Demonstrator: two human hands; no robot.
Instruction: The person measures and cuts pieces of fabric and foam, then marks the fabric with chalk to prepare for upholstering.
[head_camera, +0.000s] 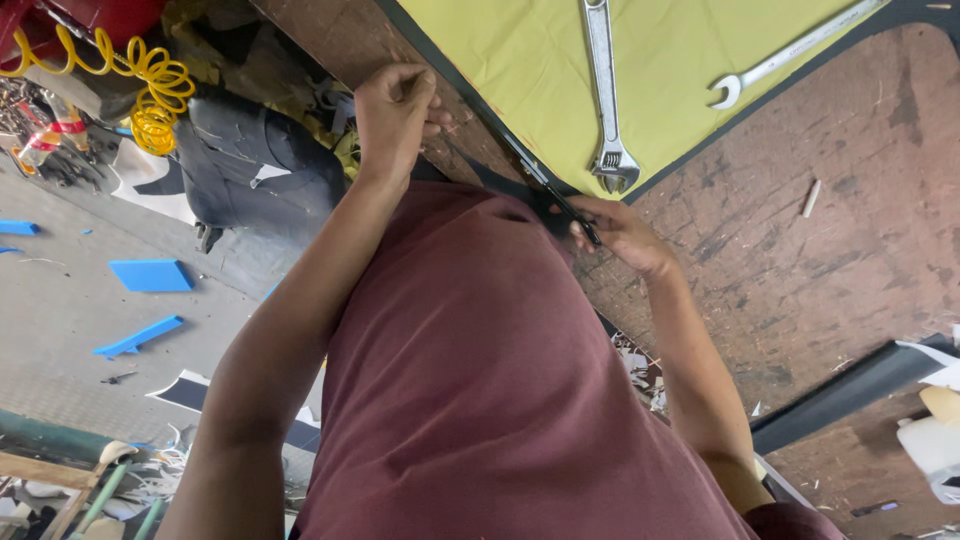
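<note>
A yellow-green sheet (520, 70) with a black backing edge lies on a worn wooden workbench (830, 230). My left hand (395, 110) is closed at the bench edge, pinching the black edge strip (480, 150) of the sheet. My right hand (625, 232) grips a slim dark knife-like tool (570, 212) pressed along that same black edge near the sheet's corner. My maroon shirt (480, 390) fills the middle and hides the bench edge below my hands.
Two metal wrenches rest on the sheet: an adjustable one (605, 100) and an open-ended one (790, 55). A black strip (850, 390) lies lower right. On the floor at left are blue scraps (150, 275), a yellow coiled hose (150, 85) and a dark seat-like object (260, 165).
</note>
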